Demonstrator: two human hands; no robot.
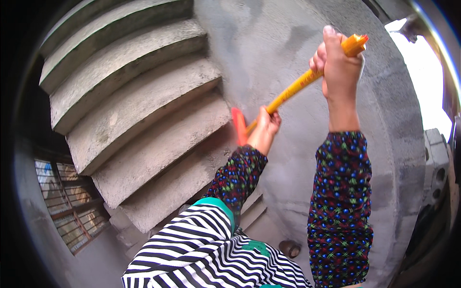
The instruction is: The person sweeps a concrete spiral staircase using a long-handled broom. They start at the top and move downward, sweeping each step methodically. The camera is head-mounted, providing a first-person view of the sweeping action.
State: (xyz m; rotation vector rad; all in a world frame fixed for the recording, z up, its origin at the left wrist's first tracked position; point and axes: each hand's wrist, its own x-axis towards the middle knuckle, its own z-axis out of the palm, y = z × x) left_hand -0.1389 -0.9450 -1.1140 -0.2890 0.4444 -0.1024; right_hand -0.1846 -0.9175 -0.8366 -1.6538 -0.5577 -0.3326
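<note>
Both my hands are closed around a long yellow handle (293, 88) that runs diagonally over the stairwell. My right hand (340, 61) grips it near its upper end, where a reddish tip sticks out past the fist. Lower down, my left hand (268, 122) holds the shaft. At the far end is a blurred orange-red head (238, 124), probably a broom's, partly hidden behind my left wrist. It is near the corner where the rough concrete steps (158, 115) meet the plastered wall (291, 154); whether it touches either cannot be told.
A barred window (66, 201) is at the lower left. Hollow concrete blocks (434, 162) stand at the right, below a bright opening. More steps (254, 210) lead down to a rounded brown object (289, 248). The stair edges at the left are exposed.
</note>
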